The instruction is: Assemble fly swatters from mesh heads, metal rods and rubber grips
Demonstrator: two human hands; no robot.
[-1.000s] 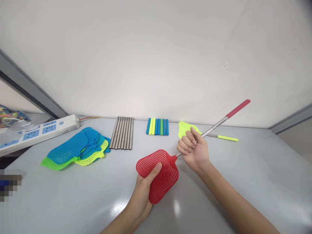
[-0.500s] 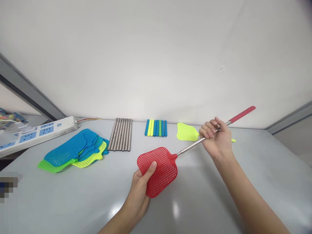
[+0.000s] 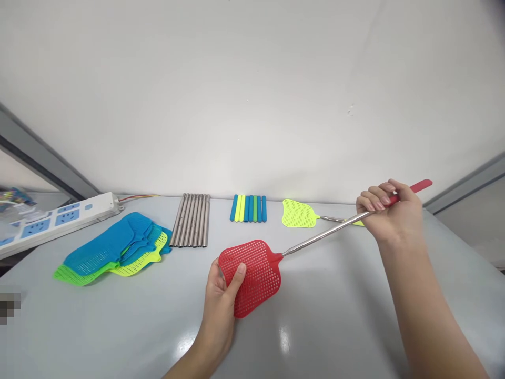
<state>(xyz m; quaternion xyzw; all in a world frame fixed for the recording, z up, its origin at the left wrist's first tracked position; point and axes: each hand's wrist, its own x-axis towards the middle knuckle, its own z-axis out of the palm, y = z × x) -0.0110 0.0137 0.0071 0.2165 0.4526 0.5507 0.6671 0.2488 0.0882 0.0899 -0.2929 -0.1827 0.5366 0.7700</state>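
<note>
A red fly swatter with a metal rod stretches between my two hands, rising to the right above the table. My left hand grips the lower left part of its meshed head, thumb on top. My right hand is closed around the red handle where it meets the rod; the handle's rounded end sticks out beyond the fist. Behind the rod lies a yellow fly swatter on the table, its handle partly hidden by my right hand.
On the grey table, a pile of blue, green and yellow swatter heads lies at left. Several metal rods and coloured handle sleeves sit in rows near the wall. A white power strip is at the left edge.
My right hand has slid up and right along the swatter from the metal rod onto the red handle. My left hand keeps its hold on the head. The view has shifted slightly.
</note>
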